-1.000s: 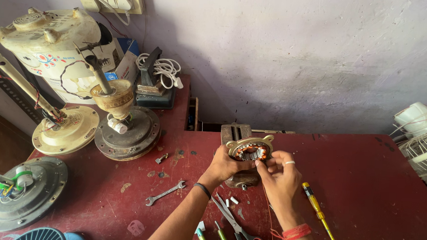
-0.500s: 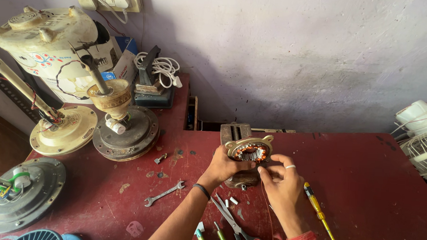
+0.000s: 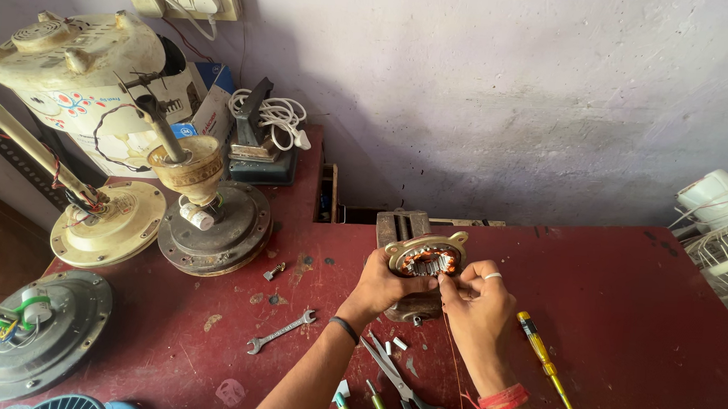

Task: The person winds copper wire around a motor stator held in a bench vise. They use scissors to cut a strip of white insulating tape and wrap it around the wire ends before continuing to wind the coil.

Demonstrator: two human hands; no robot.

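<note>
Barely shifted: both hands (image 3: pixel 434 291) seemingly pinching stator (image 3: pixel 426 257), mid-bench (image 3: pixel 623 326).

A motor stator (image 3: pixel 426 259) is sitting near the middle of the table (image 3: pixel 639 343), close to the far wall. The left hand (image 3: pixel 383 287) is resting against its left side, and the right hand (image 3: pixel 479 306) is lying just near and right of it. A screwdriver (image 3: pixel 548 368) is lying right of the right hand. Scissors (image 3: pixel 400 382) are lying near the table's near edge, between the forearms. A wrench (image 3: pixel 281 331) is lying left of the left hand. Two fan motors (image 3: pixel 164 211) are standing far left.
</note>
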